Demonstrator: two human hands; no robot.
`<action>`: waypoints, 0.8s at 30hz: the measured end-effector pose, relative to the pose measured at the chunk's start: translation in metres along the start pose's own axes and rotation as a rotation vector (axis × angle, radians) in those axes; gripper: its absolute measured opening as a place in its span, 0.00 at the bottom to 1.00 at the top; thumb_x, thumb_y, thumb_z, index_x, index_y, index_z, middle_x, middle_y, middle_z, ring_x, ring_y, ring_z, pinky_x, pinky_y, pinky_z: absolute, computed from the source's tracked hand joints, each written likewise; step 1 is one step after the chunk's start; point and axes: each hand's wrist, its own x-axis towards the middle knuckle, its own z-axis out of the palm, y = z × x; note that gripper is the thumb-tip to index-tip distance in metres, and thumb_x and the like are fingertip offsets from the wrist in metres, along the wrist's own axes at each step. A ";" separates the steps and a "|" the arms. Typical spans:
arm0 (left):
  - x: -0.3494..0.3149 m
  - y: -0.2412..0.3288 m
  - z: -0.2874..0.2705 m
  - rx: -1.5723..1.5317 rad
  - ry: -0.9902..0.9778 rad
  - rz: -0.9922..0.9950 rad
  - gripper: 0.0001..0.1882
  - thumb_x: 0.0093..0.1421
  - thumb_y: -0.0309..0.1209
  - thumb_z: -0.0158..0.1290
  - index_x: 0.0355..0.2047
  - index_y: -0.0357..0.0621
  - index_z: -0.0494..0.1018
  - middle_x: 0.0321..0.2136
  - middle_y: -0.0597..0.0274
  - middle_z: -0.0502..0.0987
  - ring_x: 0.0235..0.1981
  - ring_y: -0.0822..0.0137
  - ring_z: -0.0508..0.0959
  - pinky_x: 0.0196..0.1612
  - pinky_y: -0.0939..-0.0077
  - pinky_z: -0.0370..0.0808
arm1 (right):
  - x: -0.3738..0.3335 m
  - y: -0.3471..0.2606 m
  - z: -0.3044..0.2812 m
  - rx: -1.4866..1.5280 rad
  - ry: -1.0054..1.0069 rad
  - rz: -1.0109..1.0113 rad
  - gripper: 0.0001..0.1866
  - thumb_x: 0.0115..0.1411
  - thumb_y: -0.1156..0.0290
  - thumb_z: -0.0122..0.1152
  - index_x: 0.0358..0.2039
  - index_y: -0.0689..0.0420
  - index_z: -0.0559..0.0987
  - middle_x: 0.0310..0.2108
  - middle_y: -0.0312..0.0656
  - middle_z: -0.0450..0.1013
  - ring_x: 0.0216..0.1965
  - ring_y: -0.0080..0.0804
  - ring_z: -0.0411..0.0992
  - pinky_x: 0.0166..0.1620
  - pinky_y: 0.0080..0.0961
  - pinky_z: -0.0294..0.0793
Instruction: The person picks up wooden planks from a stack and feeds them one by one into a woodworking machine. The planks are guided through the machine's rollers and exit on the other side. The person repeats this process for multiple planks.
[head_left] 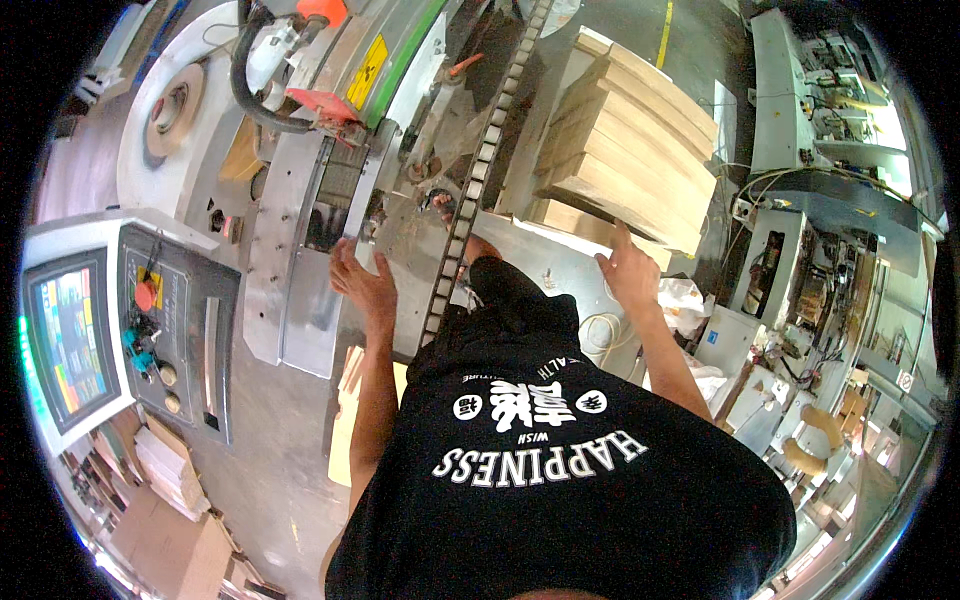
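Note:
My left hand [364,284] hovers with spread fingers beside the metal bed [312,320] of a machine on the left, with nothing in it. On the right, a stack of pale wooden boards [625,140] rests on a low support. My right hand [634,272] is at the near edge of the stack, its index finger stretched toward a lower board [570,217]. The thumb is apart from that finger, and I cannot make out whether the fingertips touch the wood.
A chain-like conveyor strip [482,150] runs between the machine and the stack. At the left stands a control panel with a screen [68,340] and a red button [146,294]. Loose wood strips [346,420] lie below my left hand. Other machinery [775,265] lines the right.

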 end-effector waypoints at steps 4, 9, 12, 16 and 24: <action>-0.030 0.041 0.000 -0.263 -0.097 -0.001 0.33 0.61 0.36 0.64 0.65 0.42 0.68 0.65 0.45 0.68 0.66 0.41 0.64 0.68 0.41 0.58 | 0.017 0.016 0.003 -0.112 -0.034 -0.057 0.34 0.67 0.55 0.65 0.70 0.46 0.68 0.33 0.53 0.83 0.33 0.58 0.82 0.37 0.53 0.82; -0.040 0.117 -0.006 -0.422 -0.207 0.284 0.33 0.58 0.36 0.65 0.63 0.41 0.70 0.63 0.45 0.70 0.66 0.43 0.66 0.73 0.42 0.54 | 0.012 -0.017 -0.020 -0.196 -0.025 -0.179 0.29 0.71 0.56 0.58 0.70 0.49 0.68 0.26 0.55 0.80 0.28 0.57 0.81 0.32 0.53 0.80; -0.026 0.161 -0.041 -0.049 -0.019 0.614 0.28 0.62 0.39 0.58 0.61 0.42 0.74 0.63 0.50 0.71 0.71 0.50 0.65 0.78 0.43 0.45 | -0.004 -0.081 -0.033 -0.287 -0.065 -0.335 0.30 0.69 0.51 0.61 0.67 0.49 0.72 0.27 0.54 0.81 0.27 0.56 0.80 0.31 0.52 0.78; -0.017 0.150 -0.049 0.204 -0.247 0.525 0.26 0.61 0.36 0.54 0.59 0.43 0.76 0.60 0.56 0.76 0.70 0.55 0.67 0.78 0.48 0.46 | -0.002 -0.149 0.010 0.011 0.007 -0.666 0.31 0.66 0.55 0.65 0.67 0.47 0.72 0.32 0.50 0.81 0.31 0.58 0.81 0.36 0.52 0.79; -0.002 -0.011 -0.042 -0.053 -0.090 -0.081 0.34 0.45 0.36 0.73 0.55 0.50 0.77 0.51 0.56 0.77 0.57 0.51 0.75 0.63 0.49 0.64 | 0.009 -0.265 0.016 0.139 -0.139 -0.853 0.32 0.64 0.53 0.67 0.65 0.54 0.75 0.38 0.48 0.83 0.40 0.57 0.81 0.46 0.49 0.79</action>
